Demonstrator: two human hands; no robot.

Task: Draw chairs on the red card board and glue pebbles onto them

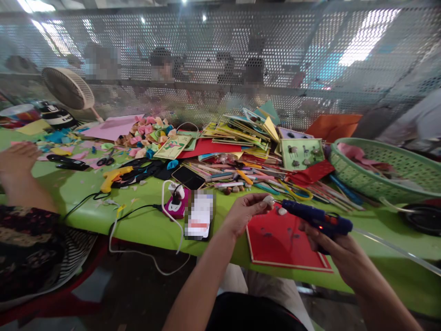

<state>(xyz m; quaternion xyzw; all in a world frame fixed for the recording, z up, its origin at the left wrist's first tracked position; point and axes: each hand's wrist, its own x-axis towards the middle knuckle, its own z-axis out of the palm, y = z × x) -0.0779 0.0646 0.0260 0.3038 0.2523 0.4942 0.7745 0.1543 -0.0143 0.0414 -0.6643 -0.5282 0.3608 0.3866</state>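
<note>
My right hand (325,239) is wrapped round a dark blue glue gun (306,212) with a small red light on its side. Its nozzle points left, close to a small whitish pebble (268,200) pinched in the fingers of my left hand (246,209). Whether the nozzle touches the pebble I cannot tell. Below both hands lies a red board (275,253) with pale edges, bearing a few dark grey marks or bits. Another whitish pebble (282,211) sits near its far edge.
A phone (200,216) and a pink power socket (177,207) with cables lie left. Behind are pencils (248,172), stacked cards (237,133) and small stones (236,189). A green basket (389,161) stands right. A yellow glue gun (115,177) lies near another person's hand (19,158).
</note>
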